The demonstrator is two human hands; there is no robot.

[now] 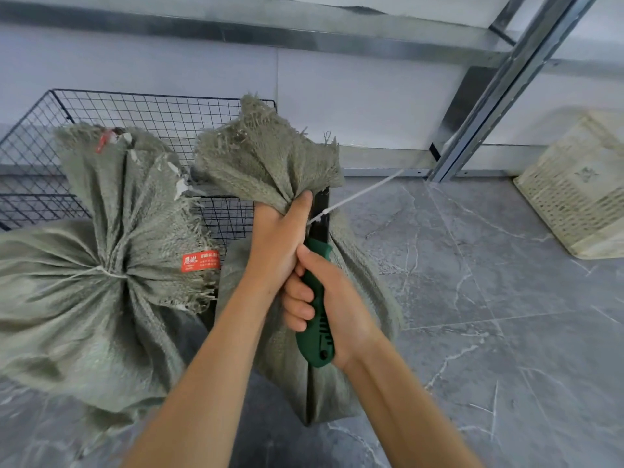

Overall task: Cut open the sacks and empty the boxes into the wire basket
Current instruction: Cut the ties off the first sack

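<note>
- On the floor (pixel 506 298), just in front of the basket (pixel 135 109), stands the sack (pixel 270 153) being worked on, upright, its neck bunched high.
- Left hand (pixel 275 238) grips that neck, fingers curled tight round the gathered cloth, thumb pointing up along it.
- Right hand (pixel 332 305) is wrapped round the green handle of the knife (pixel 317 319). The dark blade (pixel 319 231) runs up beside the left thumb, where a white cord (pixel 364 190) leaves the neck and stretches off to the right.
- Cloth is coarse woven stuff, soft, floppy and fraying at the mouth. It likely gives under a blade unless pulled taut, so the neck is the sound place to hold.
- Lower body looks filled out. The boxes are hidden inside, and I judge the sack bulky enough to need both hands for tipping.
- Blade lies very close to the left thumb, so a slip there is the main risk.
- Second sack (pixel 84 298) lies just to the left, tied shut, leaning on the basket and covering part of its front. It may hinder emptying.
- Cream crate (pixel 574 187) sits well apart at right, and a metal rack post (pixel 489 106) rises behind.
</note>
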